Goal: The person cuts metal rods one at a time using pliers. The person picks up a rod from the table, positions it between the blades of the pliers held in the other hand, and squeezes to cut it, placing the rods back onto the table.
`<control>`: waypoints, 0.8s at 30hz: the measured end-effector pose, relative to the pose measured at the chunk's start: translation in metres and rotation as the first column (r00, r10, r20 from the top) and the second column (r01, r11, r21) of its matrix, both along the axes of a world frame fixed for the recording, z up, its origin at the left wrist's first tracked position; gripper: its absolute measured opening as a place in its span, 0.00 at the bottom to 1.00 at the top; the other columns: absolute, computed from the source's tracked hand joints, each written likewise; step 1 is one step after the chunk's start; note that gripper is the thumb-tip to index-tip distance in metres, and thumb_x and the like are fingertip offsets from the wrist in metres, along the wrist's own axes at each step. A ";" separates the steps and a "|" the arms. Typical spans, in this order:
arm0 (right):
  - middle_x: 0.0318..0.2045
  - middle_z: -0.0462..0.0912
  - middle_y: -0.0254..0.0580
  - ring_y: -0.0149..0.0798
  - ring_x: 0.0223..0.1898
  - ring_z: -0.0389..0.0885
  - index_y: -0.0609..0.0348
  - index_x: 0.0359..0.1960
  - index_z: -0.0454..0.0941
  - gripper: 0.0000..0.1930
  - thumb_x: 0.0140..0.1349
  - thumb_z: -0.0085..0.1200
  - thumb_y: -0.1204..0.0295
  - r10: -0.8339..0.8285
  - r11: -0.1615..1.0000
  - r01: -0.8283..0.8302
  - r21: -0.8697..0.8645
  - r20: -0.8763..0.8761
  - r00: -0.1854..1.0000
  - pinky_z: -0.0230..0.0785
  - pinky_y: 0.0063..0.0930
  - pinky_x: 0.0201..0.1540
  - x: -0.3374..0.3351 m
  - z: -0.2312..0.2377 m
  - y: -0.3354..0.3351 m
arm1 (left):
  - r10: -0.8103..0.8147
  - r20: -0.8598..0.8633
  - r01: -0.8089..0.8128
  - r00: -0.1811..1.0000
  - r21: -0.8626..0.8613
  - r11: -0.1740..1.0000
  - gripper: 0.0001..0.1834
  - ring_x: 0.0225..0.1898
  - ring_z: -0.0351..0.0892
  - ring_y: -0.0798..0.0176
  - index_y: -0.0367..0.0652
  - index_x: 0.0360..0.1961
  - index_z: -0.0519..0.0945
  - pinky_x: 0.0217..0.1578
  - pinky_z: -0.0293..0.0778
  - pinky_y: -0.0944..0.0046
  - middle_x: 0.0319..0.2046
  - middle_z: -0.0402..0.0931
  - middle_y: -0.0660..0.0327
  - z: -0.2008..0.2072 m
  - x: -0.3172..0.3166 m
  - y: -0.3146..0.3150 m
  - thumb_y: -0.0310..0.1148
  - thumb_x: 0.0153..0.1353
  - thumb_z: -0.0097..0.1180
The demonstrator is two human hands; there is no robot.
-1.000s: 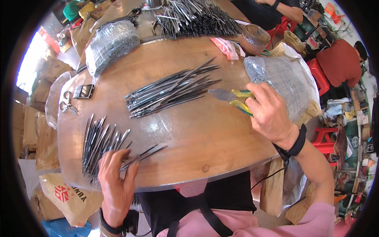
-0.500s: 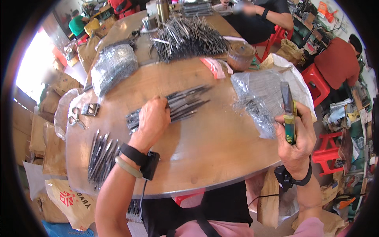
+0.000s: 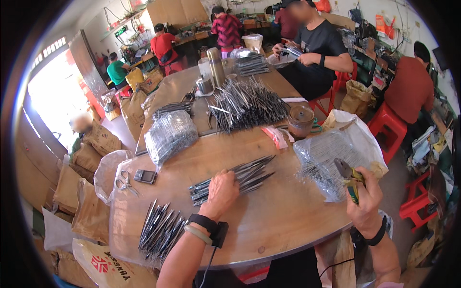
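Note:
My left hand (image 3: 222,191) rests on a bundle of thin dark metal rods (image 3: 254,174) lying on the wooden table, its fingers curled over them. Some fingertips are hidden among the rods. To the right, my right hand (image 3: 367,204) grips pliers (image 3: 344,170) with green and yellow handles, held up beside a clear plastic bag (image 3: 331,146) of thin wire-like pieces. The plier jaws point up and to the left, with nothing visible between them. Another group of similar rods (image 3: 163,229) lies fanned out near my left forearm.
Farther back are a large rod heap (image 3: 247,108), a wrapped bundle (image 3: 171,137), a brown jar (image 3: 301,120) and a steel flask (image 3: 215,67). Scissors (image 3: 126,183) and a small dark box (image 3: 145,176) lie left. Across the table a person (image 3: 319,43) handles rods; others sit around.
The view has tilted up, so the table sits lower and more of the room shows. In my right hand the pliers have turned, their jaws now leaning left. My left hand stays on the rods.

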State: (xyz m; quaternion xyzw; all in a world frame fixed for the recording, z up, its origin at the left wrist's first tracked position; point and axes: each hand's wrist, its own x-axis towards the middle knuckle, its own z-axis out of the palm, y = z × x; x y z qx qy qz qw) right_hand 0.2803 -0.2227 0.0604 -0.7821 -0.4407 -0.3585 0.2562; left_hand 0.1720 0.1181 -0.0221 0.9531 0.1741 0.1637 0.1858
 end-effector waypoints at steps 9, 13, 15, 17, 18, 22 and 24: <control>0.40 0.77 0.57 0.56 0.37 0.80 0.74 0.33 0.76 0.10 0.47 0.59 0.85 -0.042 0.999 0.043 0.016 -0.060 0.997 0.74 0.42 0.38 -0.029 -0.005 -0.022 | 0.130 0.048 -0.056 0.990 -0.717 0.694 0.04 0.18 0.76 0.56 0.38 0.36 0.73 0.17 0.70 0.61 0.24 0.78 0.52 0.031 -0.038 -0.012 0.27 0.65 0.51; 0.43 0.77 0.54 0.56 0.40 0.80 0.69 0.37 0.77 0.11 0.49 0.59 0.84 -0.055 0.998 0.053 -0.039 -0.052 0.997 0.73 0.37 0.41 0.007 -0.020 -0.003 | 0.209 -0.154 -0.160 0.966 -0.987 0.008 0.02 0.19 0.74 0.63 0.39 0.36 0.73 0.16 0.66 0.67 0.26 0.77 0.55 0.045 -0.083 -0.056 0.25 0.64 0.52; 0.44 0.77 0.53 0.55 0.40 0.80 0.69 0.36 0.77 0.13 0.46 0.60 0.84 -0.033 0.998 0.032 -0.054 -0.030 0.999 0.74 0.36 0.42 0.017 -0.015 0.002 | 0.252 -0.246 -0.195 0.936 -0.958 -0.211 0.02 0.20 0.74 0.62 0.40 0.36 0.73 0.17 0.67 0.65 0.27 0.77 0.55 0.044 -0.104 -0.082 0.25 0.63 0.53; 0.44 0.77 0.53 0.54 0.41 0.80 0.70 0.36 0.77 0.14 0.44 0.61 0.84 0.012 0.997 -0.012 -0.074 0.000 1.000 0.74 0.36 0.42 0.017 -0.003 0.009 | 0.233 -0.245 -0.158 0.941 -0.928 -0.338 0.03 0.22 0.75 0.60 0.41 0.36 0.74 0.18 0.67 0.64 0.28 0.78 0.54 0.035 -0.138 -0.101 0.25 0.62 0.55; 0.44 0.77 0.54 0.54 0.41 0.80 0.71 0.36 0.77 0.16 0.41 0.62 0.85 0.019 0.995 -0.020 -0.094 -0.015 1.000 0.74 0.36 0.42 0.018 -0.002 0.011 | 0.234 -0.263 -0.159 0.936 -0.909 -0.384 0.03 0.22 0.75 0.60 0.41 0.37 0.74 0.18 0.67 0.64 0.29 0.78 0.54 0.030 -0.155 -0.109 0.25 0.62 0.55; 0.46 0.77 0.54 0.53 0.42 0.80 0.72 0.36 0.77 0.15 0.42 0.61 0.85 -0.015 0.988 0.013 -0.157 -0.011 1.000 0.74 0.37 0.43 0.024 -0.009 0.004 | 0.273 -0.259 -0.068 0.926 -0.829 -0.555 0.06 0.21 0.71 0.63 0.41 0.40 0.75 0.19 0.65 0.67 0.28 0.76 0.57 0.032 -0.194 -0.139 0.25 0.61 0.57; 0.46 0.78 0.53 0.53 0.42 0.80 0.72 0.35 0.77 0.14 0.43 0.60 0.85 -0.049 0.979 0.045 -0.200 -0.013 0.999 0.74 0.38 0.43 0.022 -0.013 0.000 | 0.260 -0.178 0.014 0.949 -0.801 -0.598 0.10 0.21 0.71 0.65 0.42 0.44 0.74 0.19 0.65 0.70 0.30 0.76 0.58 0.024 -0.207 -0.141 0.24 0.62 0.57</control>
